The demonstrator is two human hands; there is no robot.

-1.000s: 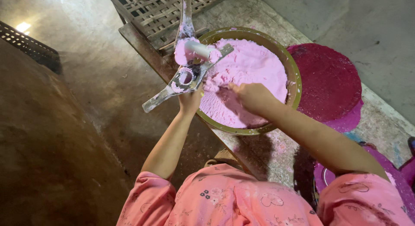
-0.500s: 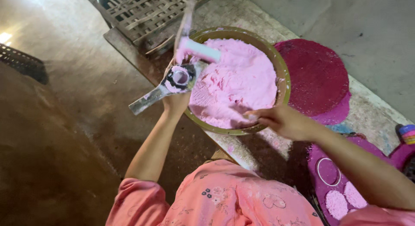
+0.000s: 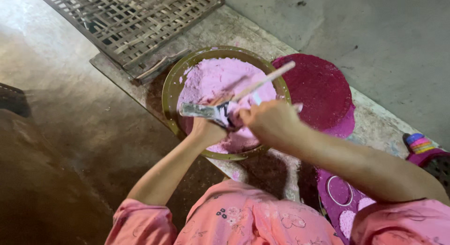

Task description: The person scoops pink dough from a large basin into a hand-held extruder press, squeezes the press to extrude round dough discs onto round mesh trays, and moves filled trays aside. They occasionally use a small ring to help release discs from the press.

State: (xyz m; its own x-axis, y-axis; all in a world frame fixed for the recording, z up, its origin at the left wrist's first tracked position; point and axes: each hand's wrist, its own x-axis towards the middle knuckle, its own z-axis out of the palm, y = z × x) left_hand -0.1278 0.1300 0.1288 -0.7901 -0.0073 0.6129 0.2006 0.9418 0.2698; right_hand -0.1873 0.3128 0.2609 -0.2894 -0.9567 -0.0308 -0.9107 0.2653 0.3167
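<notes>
A wide olive-green bowl point(image 3: 171, 92) full of pale pink powder point(image 3: 211, 78) stands on a stone slab. Over it I hold a hinged metal mould point(image 3: 206, 110), smeared with powder, with long handles. My left hand point(image 3: 206, 130) grips it from below, close to the powder. My right hand point(image 3: 269, 121) is closed around the pale upper handle point(image 3: 267, 80), which slants up to the right. Between the two hands the mould's head is hidden. Pink floral sleeves fill the bottom of the view.
A woven bamboo tray point(image 3: 131, 25) lies beyond the bowl at the upper left. Dark magenta round discs point(image 3: 321, 88) lie right of the bowl. Pink discs and a ring point(image 3: 340, 191) sit at the lower right, with coloured bangles point(image 3: 419, 142) beside them.
My right hand left the bowl's near rim and took hold of the mould's handle. The mould came down and tilted flatter over the powder. The view shifted right.
</notes>
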